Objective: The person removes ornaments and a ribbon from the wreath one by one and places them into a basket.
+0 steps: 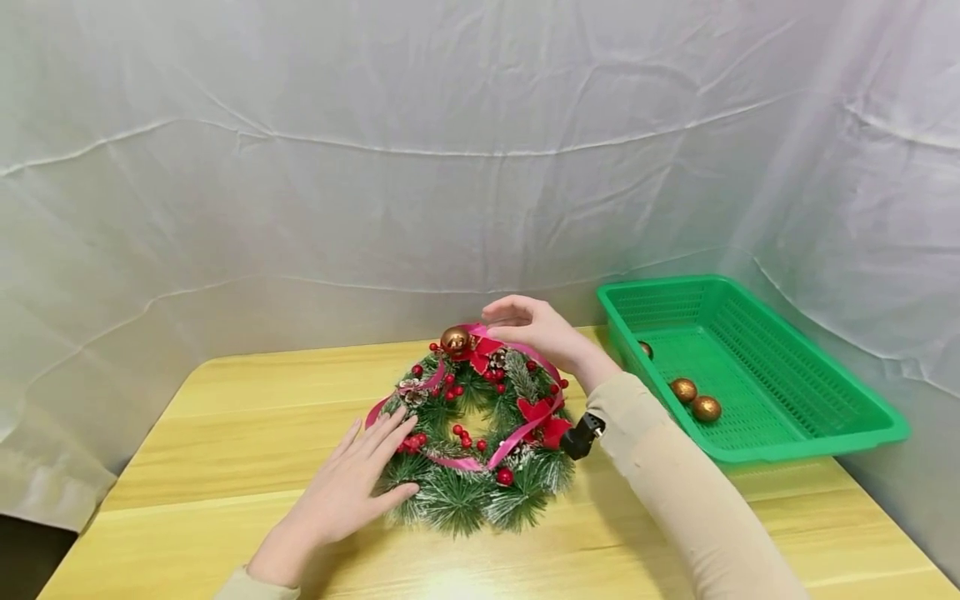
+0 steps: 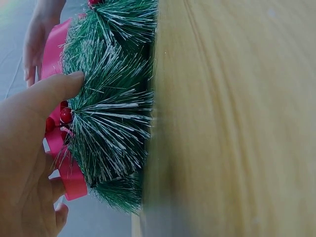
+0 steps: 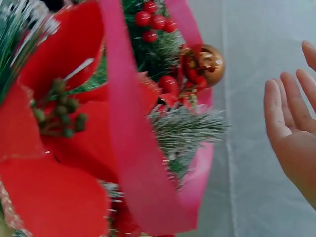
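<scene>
The spread-fingered left hand [image 1: 352, 485] likely steadies the round green pine-needle wreath [image 1: 459, 493]; the right hand [image 1: 542, 331] hovers relaxed, empty.

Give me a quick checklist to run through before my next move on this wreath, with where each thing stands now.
1. Wreath resting on the table: ok.
2. Left hand at the wreath's left side: ok, fingers spread over it.
3. Right hand free: ok, holding nothing.
4. Ribbon lying flat: not ok, it stands up in loops.
5. Gold ball firmly fastened: cannot tell; it sits at the wreath's far edge.
6. More balls available: ok, three visible in the basket.
</scene>
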The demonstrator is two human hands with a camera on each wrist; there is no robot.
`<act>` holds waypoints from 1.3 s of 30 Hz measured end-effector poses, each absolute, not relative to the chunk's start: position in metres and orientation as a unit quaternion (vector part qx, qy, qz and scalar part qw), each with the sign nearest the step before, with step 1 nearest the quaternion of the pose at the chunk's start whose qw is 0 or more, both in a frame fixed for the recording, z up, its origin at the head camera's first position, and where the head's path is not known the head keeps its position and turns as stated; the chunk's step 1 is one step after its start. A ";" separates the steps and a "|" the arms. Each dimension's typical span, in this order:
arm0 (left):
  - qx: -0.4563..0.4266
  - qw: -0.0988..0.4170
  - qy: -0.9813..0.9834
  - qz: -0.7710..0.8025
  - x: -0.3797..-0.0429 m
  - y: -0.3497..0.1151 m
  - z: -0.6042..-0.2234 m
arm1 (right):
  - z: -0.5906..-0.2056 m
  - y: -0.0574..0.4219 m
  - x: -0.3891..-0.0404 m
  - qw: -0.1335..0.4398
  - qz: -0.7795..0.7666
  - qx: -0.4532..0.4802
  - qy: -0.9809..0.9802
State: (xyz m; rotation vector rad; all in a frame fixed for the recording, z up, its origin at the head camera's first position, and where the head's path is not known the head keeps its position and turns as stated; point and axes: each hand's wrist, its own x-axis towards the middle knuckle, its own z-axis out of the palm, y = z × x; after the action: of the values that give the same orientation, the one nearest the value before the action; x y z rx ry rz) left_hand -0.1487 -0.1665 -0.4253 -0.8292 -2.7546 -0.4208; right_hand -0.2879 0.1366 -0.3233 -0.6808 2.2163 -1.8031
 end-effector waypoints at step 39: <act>-0.282 0.113 -0.941 -0.150 -0.142 -0.165 -0.423 | -0.379 0.098 -0.307 0.046 -0.557 -0.246 0.792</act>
State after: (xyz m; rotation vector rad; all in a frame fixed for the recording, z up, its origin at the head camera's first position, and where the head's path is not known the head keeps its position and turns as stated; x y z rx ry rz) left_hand -0.1417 -0.1648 -0.4233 -0.8278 -2.7613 -0.4395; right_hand -0.3070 0.0977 -0.3785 -0.7496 2.4182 -1.6984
